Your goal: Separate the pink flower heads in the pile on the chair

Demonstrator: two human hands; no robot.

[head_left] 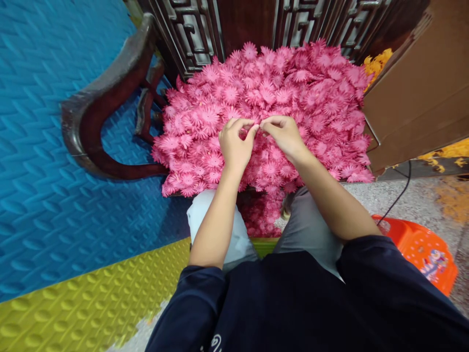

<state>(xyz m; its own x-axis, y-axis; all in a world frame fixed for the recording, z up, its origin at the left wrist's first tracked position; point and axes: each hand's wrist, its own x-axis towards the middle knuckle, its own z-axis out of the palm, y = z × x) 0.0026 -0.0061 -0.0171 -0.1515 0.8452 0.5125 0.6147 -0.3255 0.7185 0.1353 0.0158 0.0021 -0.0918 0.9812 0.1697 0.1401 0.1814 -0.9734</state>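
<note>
A broad heap of pink artificial flowers (318, 98) covers the dark wooden seat in front of me. Over its middle, my left hand (236, 142) pinches thumb and forefinger together. My right hand (284, 134) is also in a pinch, its fingertips almost meeting those of my left hand. Something small and pink shows between the two sets of fingertips, too small to make out. More pink flowers (262, 215) lie lower down, between my knees.
A dark curved wooden armrest (82, 122) stands at the left, over blue matting (44, 195). Carved wooden panels (249, 22) rise behind the heap. At the right are a cardboard box (421, 88), orange-yellow flowers (379, 63), a black cable and an orange plastic stool (421, 249).
</note>
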